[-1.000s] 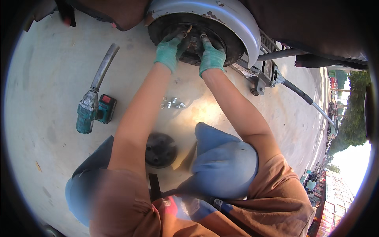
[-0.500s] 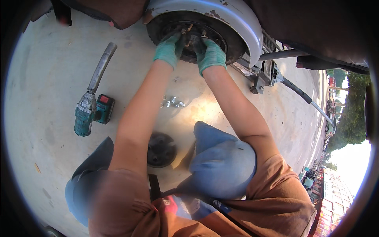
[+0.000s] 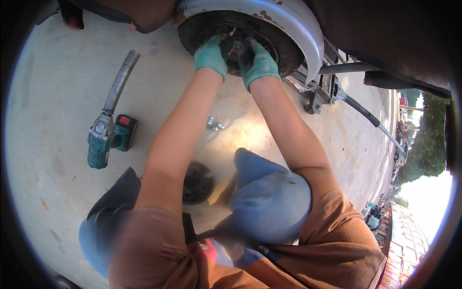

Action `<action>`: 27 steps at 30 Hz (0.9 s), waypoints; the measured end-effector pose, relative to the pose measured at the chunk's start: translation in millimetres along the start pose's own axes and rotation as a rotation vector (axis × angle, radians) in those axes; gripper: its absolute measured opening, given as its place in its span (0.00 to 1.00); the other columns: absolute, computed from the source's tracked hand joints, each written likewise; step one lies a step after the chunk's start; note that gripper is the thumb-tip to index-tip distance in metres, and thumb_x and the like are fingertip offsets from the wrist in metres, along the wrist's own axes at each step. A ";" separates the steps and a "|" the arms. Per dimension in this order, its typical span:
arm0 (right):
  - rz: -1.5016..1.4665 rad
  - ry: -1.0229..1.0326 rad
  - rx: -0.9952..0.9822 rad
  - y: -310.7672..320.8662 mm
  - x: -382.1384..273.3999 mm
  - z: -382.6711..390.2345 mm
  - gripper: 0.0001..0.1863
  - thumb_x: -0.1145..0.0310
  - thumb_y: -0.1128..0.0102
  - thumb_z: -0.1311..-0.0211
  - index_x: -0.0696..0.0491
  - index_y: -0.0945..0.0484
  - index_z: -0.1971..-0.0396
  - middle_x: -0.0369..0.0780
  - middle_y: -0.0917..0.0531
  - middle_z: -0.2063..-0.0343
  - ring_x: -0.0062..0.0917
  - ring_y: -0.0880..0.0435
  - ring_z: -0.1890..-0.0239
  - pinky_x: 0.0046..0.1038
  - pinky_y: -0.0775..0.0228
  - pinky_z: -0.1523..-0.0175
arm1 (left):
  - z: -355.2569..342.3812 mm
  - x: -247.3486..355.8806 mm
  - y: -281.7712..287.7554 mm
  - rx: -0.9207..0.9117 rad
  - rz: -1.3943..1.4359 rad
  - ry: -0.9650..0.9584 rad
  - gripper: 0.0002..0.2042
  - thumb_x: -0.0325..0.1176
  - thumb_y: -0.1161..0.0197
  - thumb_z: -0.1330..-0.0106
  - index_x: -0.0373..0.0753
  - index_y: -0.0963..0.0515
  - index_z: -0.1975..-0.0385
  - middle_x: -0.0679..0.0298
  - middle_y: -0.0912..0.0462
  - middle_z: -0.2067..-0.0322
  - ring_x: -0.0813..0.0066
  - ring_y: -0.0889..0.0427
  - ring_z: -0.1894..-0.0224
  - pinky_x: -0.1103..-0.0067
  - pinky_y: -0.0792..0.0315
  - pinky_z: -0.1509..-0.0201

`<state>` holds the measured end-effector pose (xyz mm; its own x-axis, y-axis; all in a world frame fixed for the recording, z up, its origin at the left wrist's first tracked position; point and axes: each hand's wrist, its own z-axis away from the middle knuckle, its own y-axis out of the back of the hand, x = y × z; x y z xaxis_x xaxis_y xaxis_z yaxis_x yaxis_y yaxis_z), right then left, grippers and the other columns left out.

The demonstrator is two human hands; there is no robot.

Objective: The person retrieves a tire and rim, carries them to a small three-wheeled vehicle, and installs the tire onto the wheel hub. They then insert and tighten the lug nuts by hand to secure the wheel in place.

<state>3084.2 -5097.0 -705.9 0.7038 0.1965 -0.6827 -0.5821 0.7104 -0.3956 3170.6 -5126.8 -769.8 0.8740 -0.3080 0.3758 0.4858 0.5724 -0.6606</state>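
Note:
Both my hands, in green gloves, are at the middle of a black-tyred wheel (image 3: 290, 54) under a worn silver fender (image 3: 308, 29). My left hand (image 3: 211, 55) is closed at the left side of the hub, its thumb by a metal stud. On the right side, my right hand (image 3: 259, 61) is closed in the same way, next to another stud. The fingertips of both are partly hidden in the dark rim. Below my hands, several shiny wheel nuts (image 3: 214, 124) lie on the concrete floor, some covered by my left forearm.
A green cordless impact wrench (image 3: 101, 137) with a long metal extension lies on the floor at left. A round black wheel cover (image 3: 197, 184) sits between my knees. Right of the wheel stands a floor jack (image 3: 315, 96), its long handle (image 3: 365, 114) reaching outward.
My left hand has shifted slightly right and down on the wheel, and its forearm now hides more of the nuts. My right hand has moved only a little.

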 end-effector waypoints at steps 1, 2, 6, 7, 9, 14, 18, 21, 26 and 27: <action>-0.015 -0.006 -0.014 -1.2 -0.3 -1.6 0.06 0.75 0.41 0.40 0.56 0.22 0.63 0.40 0.18 0.66 0.27 0.19 0.64 0.24 0.20 0.61 | 7.5 -1.3 1.1 -0.015 -0.005 -0.031 0.06 0.26 0.40 0.39 0.36 0.24 0.62 0.60 0.21 0.66 0.68 0.19 0.67 0.79 0.19 0.66; -0.030 -0.012 -0.027 -1.8 -0.9 -3.3 0.06 0.75 0.42 0.39 0.56 0.22 0.63 0.40 0.18 0.66 0.27 0.19 0.63 0.24 0.21 0.62 | 14.3 -5.0 2.6 -0.022 -0.005 -0.047 0.07 0.26 0.40 0.39 0.36 0.23 0.62 0.61 0.21 0.66 0.69 0.19 0.67 0.78 0.20 0.66; -0.010 -0.048 -0.147 6.7 1.1 -14.9 0.07 0.73 0.47 0.36 0.55 0.22 0.61 0.40 0.17 0.63 0.29 0.19 0.62 0.26 0.22 0.59 | 35.9 -13.0 -0.2 -0.009 -0.093 -0.143 0.10 0.29 0.39 0.41 0.34 0.21 0.61 0.61 0.19 0.65 0.73 0.21 0.66 0.79 0.26 0.60; -0.013 -0.034 -0.139 8.6 0.8 -18.0 0.08 0.72 0.48 0.36 0.55 0.22 0.61 0.41 0.17 0.63 0.30 0.19 0.61 0.27 0.22 0.57 | 40.7 -14.2 -2.4 0.005 -0.139 -0.172 0.11 0.30 0.39 0.41 0.33 0.20 0.61 0.60 0.19 0.65 0.74 0.22 0.65 0.79 0.29 0.57; -0.045 -0.044 -0.147 10.8 0.1 -20.4 0.09 0.71 0.49 0.35 0.55 0.22 0.59 0.41 0.17 0.62 0.31 0.19 0.60 0.29 0.24 0.53 | 45.8 -20.8 0.3 -0.067 -0.338 -0.301 0.11 0.30 0.38 0.40 0.36 0.21 0.58 0.62 0.18 0.64 0.75 0.22 0.65 0.79 0.27 0.58; -0.109 -0.064 -0.220 15.9 2.2 -13.9 0.11 0.67 0.48 0.36 0.53 0.22 0.57 0.41 0.18 0.59 0.31 0.21 0.56 0.32 0.31 0.44 | 48.7 -31.8 -4.9 -0.213 -0.526 -0.371 0.12 0.31 0.40 0.37 0.38 0.21 0.54 0.63 0.18 0.63 0.76 0.22 0.62 0.79 0.28 0.56; 0.031 -0.004 -0.257 23.9 -2.2 -7.8 0.12 0.65 0.48 0.35 0.53 0.22 0.56 0.39 0.18 0.58 0.29 0.22 0.56 0.30 0.30 0.46 | 27.1 -24.2 3.3 -0.332 -0.575 -0.306 0.13 0.32 0.42 0.36 0.40 0.20 0.54 0.62 0.18 0.62 0.76 0.23 0.62 0.80 0.29 0.55; 0.148 0.092 -0.166 35.6 -2.7 1.4 0.11 0.66 0.47 0.35 0.53 0.23 0.57 0.38 0.18 0.61 0.25 0.21 0.59 0.26 0.29 0.51 | 36.8 5.5 12.0 -0.383 -0.772 -0.241 0.12 0.32 0.42 0.36 0.43 0.20 0.54 0.65 0.18 0.65 0.79 0.23 0.65 0.83 0.28 0.58; 0.896 0.142 -0.341 83.4 26.5 3.1 0.10 0.69 0.38 0.41 0.54 0.19 0.61 0.36 0.16 0.68 0.23 0.19 0.66 0.24 0.26 0.58 | 20.7 33.4 72.2 -0.525 -0.874 -0.125 0.12 0.27 0.43 0.36 0.40 0.20 0.53 0.66 0.16 0.59 0.80 0.20 0.61 0.82 0.26 0.55; 1.185 0.170 -0.479 96.3 37.3 1.5 0.12 0.67 0.38 0.43 0.55 0.18 0.61 0.37 0.15 0.67 0.25 0.18 0.66 0.25 0.26 0.57 | 20.1 33.0 85.1 -0.458 -1.077 -0.086 0.12 0.26 0.42 0.37 0.40 0.20 0.54 0.65 0.16 0.59 0.80 0.20 0.60 0.81 0.26 0.54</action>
<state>3055.0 -5020.2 -768.5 -0.3801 0.4238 -0.8221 -0.9248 -0.1563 0.3470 3240.6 -5073.0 -800.6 0.0136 -0.4044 0.9145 0.9483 -0.2849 -0.1401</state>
